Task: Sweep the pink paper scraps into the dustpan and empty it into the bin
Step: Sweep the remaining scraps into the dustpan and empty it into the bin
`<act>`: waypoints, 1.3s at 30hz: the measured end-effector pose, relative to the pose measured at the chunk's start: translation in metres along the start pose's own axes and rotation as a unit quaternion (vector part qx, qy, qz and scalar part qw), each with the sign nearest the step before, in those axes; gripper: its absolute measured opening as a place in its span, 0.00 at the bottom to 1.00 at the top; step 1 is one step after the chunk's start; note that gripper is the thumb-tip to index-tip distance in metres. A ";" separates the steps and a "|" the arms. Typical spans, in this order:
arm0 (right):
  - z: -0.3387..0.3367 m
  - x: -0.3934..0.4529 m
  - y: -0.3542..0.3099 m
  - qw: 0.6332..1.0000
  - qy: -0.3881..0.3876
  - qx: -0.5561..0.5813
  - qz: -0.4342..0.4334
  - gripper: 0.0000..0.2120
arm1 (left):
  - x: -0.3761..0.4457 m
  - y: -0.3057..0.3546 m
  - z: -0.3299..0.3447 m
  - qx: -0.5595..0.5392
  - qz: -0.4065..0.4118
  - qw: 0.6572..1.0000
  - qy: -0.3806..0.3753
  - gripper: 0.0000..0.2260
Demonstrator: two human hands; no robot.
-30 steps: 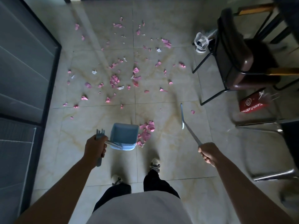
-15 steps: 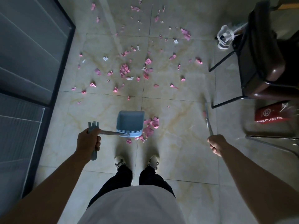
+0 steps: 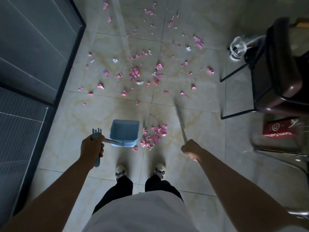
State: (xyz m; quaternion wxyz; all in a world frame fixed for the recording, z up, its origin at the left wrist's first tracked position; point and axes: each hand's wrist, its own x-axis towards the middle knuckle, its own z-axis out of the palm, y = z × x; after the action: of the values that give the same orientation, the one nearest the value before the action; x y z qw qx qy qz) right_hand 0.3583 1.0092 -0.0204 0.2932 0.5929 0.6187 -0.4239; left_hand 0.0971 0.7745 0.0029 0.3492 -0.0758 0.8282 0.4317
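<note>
The task is at an early stage. A small pile (image 3: 154, 137) of pink scraps lies on the floor (image 3: 209, 173) touching the right side of the dustpan (image 3: 124, 132), but the pan looks empty inside, so nothing seems collected yet. Most scraps (image 3: 134, 73) are scattered well beyond the dustpan, on the tiles farther from the person, and some lie near the top edge of the view. No bin is visible, so the emptying step is not yet begun. The dustpan is the landmark: it stands just in front of the person's shoes (image 3: 120, 170). Its long metal handle runs from the pan's near edge, where the comb teeth are, up and to the left into the left hand (image 3: 92, 148). The fingers of this hand are clenched around the grip of the handle. To which side the pan's mouth opens cannot be told from above. To the right of the dustpan, beyond the pile, the broom (image 3: 181, 126) is a thin blurred stick. Its long axis goes from the right hand (image 3: 190, 149) away from the person, leaning slightly toward the dustpan, and its far end reaches the scattered scraps. The right fingers are closed tightly on the stick. A dark chair (image 3: 277, 69) stands far to the right of the dustpan.
</note>
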 end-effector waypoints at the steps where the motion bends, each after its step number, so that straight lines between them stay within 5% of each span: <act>1: 0.014 -0.007 -0.011 1.000 0.000 -0.028 -0.008 0.15 | 0.006 -0.003 -0.011 0.004 0.000 1.000 -0.002 0.07; 11: 0.124 -0.060 -0.078 0.979 -0.023 -0.199 -0.040 0.18 | 0.055 -0.043 -0.117 0.196 0.028 0.978 -0.057 0.04; 18: 0.185 -0.077 -0.094 0.972 -0.017 -0.232 -0.030 0.18 | 0.094 -0.069 -0.181 0.395 0.111 0.909 -0.067 0.05; 26: 0.199 -0.094 -0.060 0.987 0.045 -0.154 0.005 0.04 | 0.126 -0.093 -0.207 0.486 0.125 0.861 -0.081 0.09; 39: 0.221 -0.104 -0.020 0.989 0.040 0.001 0.145 0.17 | 0.139 -0.094 -0.191 0.482 0.106 0.850 -0.181 0.10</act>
State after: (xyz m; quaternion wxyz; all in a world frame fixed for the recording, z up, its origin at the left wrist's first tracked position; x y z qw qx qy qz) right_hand 0.3210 0.7674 -0.0306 0.3264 0.6932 0.5367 -0.3533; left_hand -0.0640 0.5947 -0.0750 0.4379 0.2701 0.8573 0.0184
